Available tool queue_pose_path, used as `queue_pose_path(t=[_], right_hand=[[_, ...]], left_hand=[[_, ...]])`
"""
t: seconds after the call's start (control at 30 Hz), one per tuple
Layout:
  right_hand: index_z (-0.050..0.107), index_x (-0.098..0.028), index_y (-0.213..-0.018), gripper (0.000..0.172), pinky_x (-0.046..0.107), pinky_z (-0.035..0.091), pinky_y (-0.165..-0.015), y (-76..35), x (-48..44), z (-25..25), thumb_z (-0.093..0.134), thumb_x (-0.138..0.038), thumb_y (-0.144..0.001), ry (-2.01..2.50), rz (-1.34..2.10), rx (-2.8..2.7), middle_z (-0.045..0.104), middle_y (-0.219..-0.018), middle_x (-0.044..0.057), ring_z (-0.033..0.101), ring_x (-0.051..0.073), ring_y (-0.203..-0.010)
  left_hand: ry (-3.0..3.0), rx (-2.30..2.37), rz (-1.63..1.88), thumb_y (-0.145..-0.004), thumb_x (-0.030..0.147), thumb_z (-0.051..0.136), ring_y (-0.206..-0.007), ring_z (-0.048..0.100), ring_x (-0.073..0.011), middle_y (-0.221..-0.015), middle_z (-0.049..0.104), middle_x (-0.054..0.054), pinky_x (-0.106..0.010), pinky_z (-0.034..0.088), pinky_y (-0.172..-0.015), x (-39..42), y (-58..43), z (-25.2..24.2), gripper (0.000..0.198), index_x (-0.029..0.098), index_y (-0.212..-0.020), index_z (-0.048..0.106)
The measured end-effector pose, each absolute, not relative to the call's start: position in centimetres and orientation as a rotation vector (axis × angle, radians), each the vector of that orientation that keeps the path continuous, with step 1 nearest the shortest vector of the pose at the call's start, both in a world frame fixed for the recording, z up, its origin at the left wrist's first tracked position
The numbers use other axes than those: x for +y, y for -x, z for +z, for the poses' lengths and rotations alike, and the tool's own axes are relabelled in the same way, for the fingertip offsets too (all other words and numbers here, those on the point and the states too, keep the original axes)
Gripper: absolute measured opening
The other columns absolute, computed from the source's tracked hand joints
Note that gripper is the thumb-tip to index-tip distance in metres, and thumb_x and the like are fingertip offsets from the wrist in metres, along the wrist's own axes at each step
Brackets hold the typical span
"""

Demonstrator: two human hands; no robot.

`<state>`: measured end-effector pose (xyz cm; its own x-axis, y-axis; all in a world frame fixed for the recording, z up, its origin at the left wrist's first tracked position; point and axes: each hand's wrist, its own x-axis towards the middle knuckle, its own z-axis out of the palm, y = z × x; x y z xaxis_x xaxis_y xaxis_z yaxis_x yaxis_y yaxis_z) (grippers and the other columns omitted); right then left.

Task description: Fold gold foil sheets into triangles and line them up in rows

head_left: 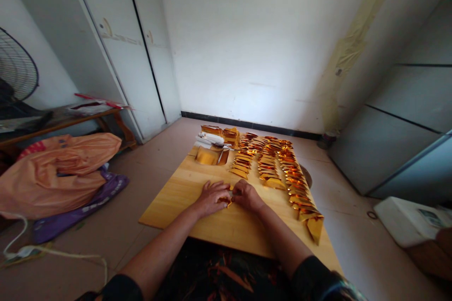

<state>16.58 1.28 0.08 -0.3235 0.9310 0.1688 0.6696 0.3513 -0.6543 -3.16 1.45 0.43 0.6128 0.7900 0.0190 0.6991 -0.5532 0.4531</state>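
Near the front middle of the wooden board [169, 200], my two hands meet over a small piece of gold foil paper [229, 204]. My left hand [212, 199] rests low on the board, its fingers curled over the left side of the paper. From the right, my right hand [247, 195] pinches the paper's edge with bent fingers. Most of the piece is hidden under the fingers. Beyond my hands lie rows of folded gold foil pieces [291, 178], overlapping one another. A curved gold sheet stack [207, 155] sits at the back left of the board.
Behind the sheets are a white packet [211, 138] and more gold bundles [231, 136]. An orange cloth or bag [70, 160] and a purple bag [83, 202] lie left on the floor. A white box [409, 221] stands right, and a fan [17, 66] far left.
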Motion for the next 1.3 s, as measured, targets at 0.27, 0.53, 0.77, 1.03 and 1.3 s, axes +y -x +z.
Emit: queue_pose_path(t=[0.27,0.53,0.77,1.03,1.3], right_hand=[[0.058,-0.017,-0.066,0.017,0.019,0.039,-0.063,-17.3,1.5,0.4,0.059,-0.001,-0.063,1.321,0.692,-2.056,0.052,-0.074,-0.003,0.050,0.010,-0.069],[0.060,-0.017,-0.069,0.021,0.021,0.042,-0.066,-17.6,0.9,0.2,0.049,0.000,-0.066,1.274,0.601,-1.948,0.057,-0.073,-0.001,0.053,0.011,-0.070],[0.066,-0.019,-0.078,0.016,0.023,0.040,-0.072,-16.7,-2.7,0.5,0.055,-0.007,-0.077,1.263,0.436,-2.177,0.065,-0.078,0.001,0.057,0.013,-0.075],[0.065,-0.020,-0.080,0.015,0.028,0.032,-0.074,-16.2,-4.5,0.8,0.053,-0.021,-0.090,1.352,-0.093,-2.453,0.066,-0.085,0.002,0.053,0.015,-0.083],[0.065,-0.019,-0.079,0.020,0.030,0.030,-0.071,-16.1,-3.4,1.8,0.051,-0.021,-0.092,1.361,-0.181,-2.621,0.065,-0.078,0.002,0.051,0.015,-0.078]], left_hand=[[-2.439,1.193,0.284,-0.079,0.030,0.062,-0.132,0.036,-0.0276,-0.139,0.049,0.002,-0.059,0.014,-0.107,1.3,3.0,1.0,0.019,0.037,-0.096,0.068],[-2.440,1.209,0.324,-0.079,0.033,0.062,-0.130,0.038,-0.0264,-0.137,0.052,0.003,-0.055,0.016,-0.107,1.5,3.0,0.3,0.018,0.037,-0.095,0.069],[-2.469,1.392,0.451,-0.082,0.040,0.061,-0.121,0.046,-0.0231,-0.133,0.055,0.003,-0.045,0.030,-0.098,-0.2,1.4,0.6,0.017,0.037,-0.098,0.068],[-2.520,1.406,0.351,-0.088,0.031,0.053,-0.120,0.046,-0.0239,-0.137,0.052,0.004,-0.048,0.033,-0.093,-0.4,1.6,1.2,0.023,0.042,-0.105,0.064],[-2.789,1.275,0.258,-0.090,0.029,0.051,-0.112,0.049,-0.0263,-0.135,0.052,0.001,-0.058,0.026,-0.095,-0.6,2.7,2.0,0.032,0.047,-0.116,0.057]])
